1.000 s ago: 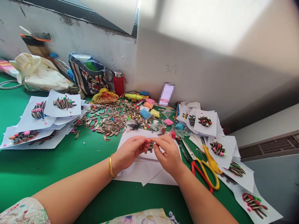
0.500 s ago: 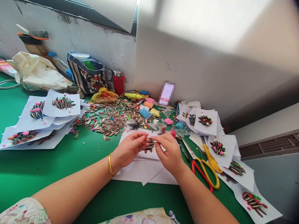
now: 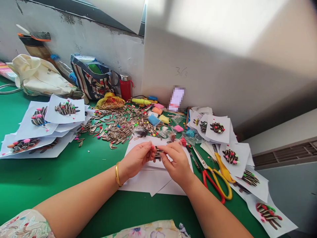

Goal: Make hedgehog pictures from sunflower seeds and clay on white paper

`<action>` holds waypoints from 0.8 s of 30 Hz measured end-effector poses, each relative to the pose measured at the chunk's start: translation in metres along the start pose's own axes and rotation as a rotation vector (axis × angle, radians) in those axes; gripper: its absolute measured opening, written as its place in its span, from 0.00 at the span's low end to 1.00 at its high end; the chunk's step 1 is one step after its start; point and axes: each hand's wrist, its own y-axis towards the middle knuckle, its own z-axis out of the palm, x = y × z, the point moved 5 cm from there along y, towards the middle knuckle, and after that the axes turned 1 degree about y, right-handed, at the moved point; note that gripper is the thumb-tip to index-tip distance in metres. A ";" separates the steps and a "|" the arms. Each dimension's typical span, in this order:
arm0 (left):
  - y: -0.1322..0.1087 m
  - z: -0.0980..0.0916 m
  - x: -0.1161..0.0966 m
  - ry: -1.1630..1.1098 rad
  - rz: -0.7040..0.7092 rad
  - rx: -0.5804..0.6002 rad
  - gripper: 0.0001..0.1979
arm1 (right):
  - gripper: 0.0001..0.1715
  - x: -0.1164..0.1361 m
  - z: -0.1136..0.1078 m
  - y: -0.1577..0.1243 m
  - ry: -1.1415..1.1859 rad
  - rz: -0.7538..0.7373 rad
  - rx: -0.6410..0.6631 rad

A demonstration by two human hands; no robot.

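On a white sheet of paper (image 3: 151,167) in front of me lies a small figure (image 3: 158,153) of striped sunflower seeds stuck in a dark base, partly covered by my fingers. My left hand (image 3: 139,159), with a gold bangle at the wrist, is at the figure's left edge. Its thumb and fingers are pinched together; whatever is between them is hidden. From the right, my right hand (image 3: 177,162) reaches over the figure, index finger stretched to its top and thumb apart below. Loose sunflower seeds (image 3: 119,127) are heaped beyond the paper.
Scissors (image 3: 215,178), a black pen (image 3: 194,159) and a yellow comb-like tool (image 3: 223,168) lie to the right. Finished seed pictures are stacked at left (image 3: 65,110) and right (image 3: 218,128). Coloured clay packets (image 3: 154,120), a red flask (image 3: 125,88) and bags (image 3: 92,77) stand behind.
My left fingers have drawn slightly down and left, curling in more. The right index finger has shifted a little left and down over the seed figure, uncovering more paper beside it.
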 end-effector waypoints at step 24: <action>0.017 -0.029 -0.032 1.061 0.373 -0.223 0.05 | 0.06 -0.036 0.032 -0.003 -0.051 0.174 0.184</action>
